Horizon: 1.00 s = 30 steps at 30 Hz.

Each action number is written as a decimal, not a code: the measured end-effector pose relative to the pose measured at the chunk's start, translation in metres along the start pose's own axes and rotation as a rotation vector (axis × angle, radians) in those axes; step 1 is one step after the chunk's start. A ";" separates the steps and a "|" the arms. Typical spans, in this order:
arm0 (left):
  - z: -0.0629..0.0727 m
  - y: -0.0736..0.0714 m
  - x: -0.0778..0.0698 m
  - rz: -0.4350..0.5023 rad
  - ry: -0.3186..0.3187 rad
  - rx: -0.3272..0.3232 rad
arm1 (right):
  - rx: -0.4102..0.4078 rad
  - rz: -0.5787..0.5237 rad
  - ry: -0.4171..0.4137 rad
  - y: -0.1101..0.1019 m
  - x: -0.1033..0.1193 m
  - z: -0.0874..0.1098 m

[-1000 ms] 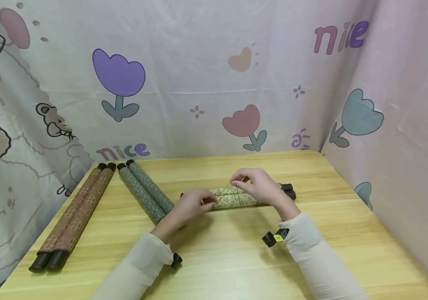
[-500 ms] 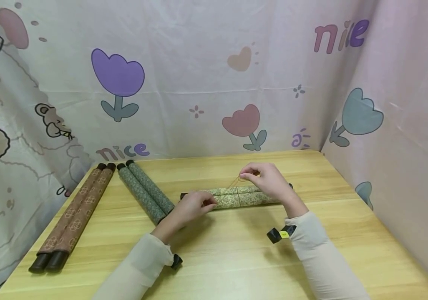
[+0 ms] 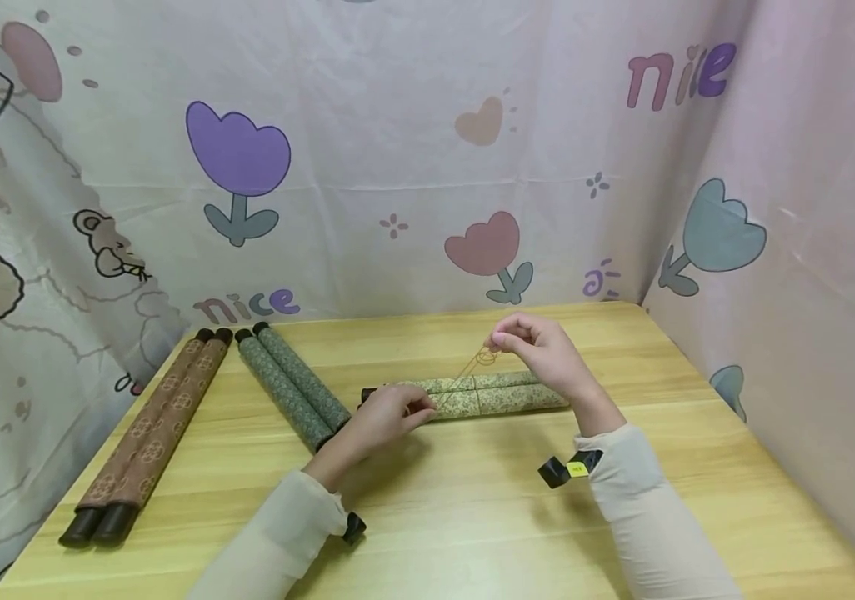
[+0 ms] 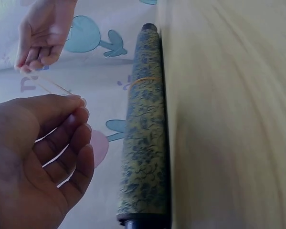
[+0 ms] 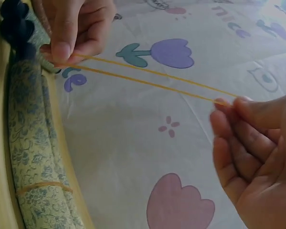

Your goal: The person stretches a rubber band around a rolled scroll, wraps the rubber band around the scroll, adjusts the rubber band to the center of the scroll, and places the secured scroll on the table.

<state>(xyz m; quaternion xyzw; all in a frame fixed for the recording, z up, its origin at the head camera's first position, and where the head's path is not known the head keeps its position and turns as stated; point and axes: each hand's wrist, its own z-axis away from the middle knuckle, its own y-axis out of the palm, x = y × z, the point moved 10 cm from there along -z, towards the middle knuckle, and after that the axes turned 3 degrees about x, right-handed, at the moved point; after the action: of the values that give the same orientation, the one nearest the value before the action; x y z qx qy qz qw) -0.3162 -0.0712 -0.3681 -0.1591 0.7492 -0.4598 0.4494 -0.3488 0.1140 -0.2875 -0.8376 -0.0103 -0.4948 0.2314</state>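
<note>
1. Head view: a left hand and a right hand stretch a thin yellow band between them, above paired floral scrolls on the desk.
2. Left wrist view: I see the left hand's grip narrow, pinching one band end.
3. Right wrist view: the right hand's grip pinches the opposite end; a second band encircles the scrolls.
</note>
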 end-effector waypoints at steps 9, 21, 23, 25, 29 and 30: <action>0.004 -0.019 0.000 0.209 -0.042 -0.031 | -0.054 -0.156 -0.028 0.003 0.005 0.000; -0.003 -0.028 0.006 0.330 -0.050 -0.079 | 0.075 -0.110 0.079 0.028 -0.003 0.000; -0.004 -0.029 0.006 0.347 -0.055 -0.087 | 0.068 -0.106 0.087 0.027 -0.003 0.000; -0.004 -0.029 0.006 0.356 -0.055 -0.091 | 0.062 -0.101 0.093 0.026 -0.004 0.001; -0.006 -0.028 0.006 0.360 -0.050 -0.092 | 0.054 -0.055 0.101 0.023 -0.005 0.000; -0.007 -0.028 0.005 0.360 -0.045 -0.091 | 0.051 -0.035 0.102 0.022 -0.005 0.000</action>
<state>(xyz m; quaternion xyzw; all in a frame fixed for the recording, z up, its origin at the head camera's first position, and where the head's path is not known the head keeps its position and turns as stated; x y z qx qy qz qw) -0.3297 -0.0854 -0.3462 -0.0529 0.7754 -0.3336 0.5335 -0.3463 0.0956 -0.2998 -0.8048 -0.0258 -0.5405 0.2439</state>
